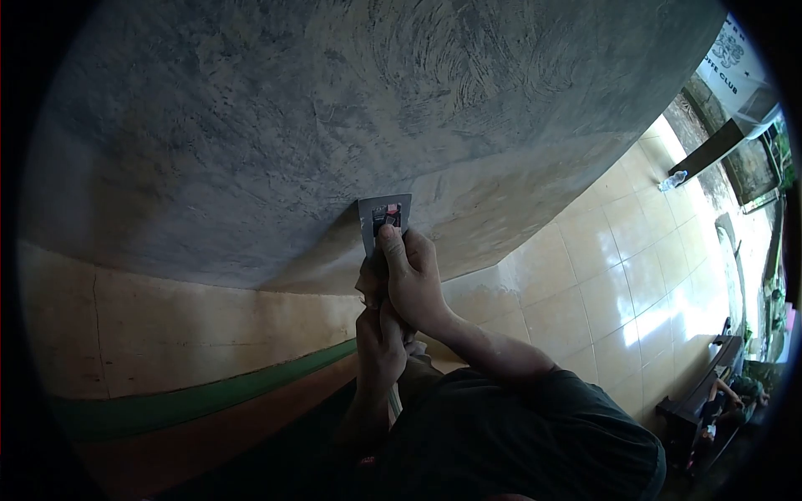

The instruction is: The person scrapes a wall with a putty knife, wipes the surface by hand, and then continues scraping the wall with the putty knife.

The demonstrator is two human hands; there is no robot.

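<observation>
My right hand point(416, 280) is closed around a putty knife, its thumb lying along the blade. The wide grey blade of the putty knife point(368, 230) carries a dark label, and its far edge is at the plastered wall surface point(334, 108). That surface is grey with swirling trowel marks, and a paler, smoother band runs along its near side. Just below the right hand, close against it, my left hand point(380, 346) has its fingers curled. What the left hand grips is hidden, and so is the putty knife's handle.
A cracked cream wall point(184, 326) with a green stripe point(209, 394) runs along the lower left. Tiled floor point(601, 275) spreads to the right, where a plastic bottle point(672, 180) stands. A person point(735, 392) is by a dark bench point(697, 392) at lower right.
</observation>
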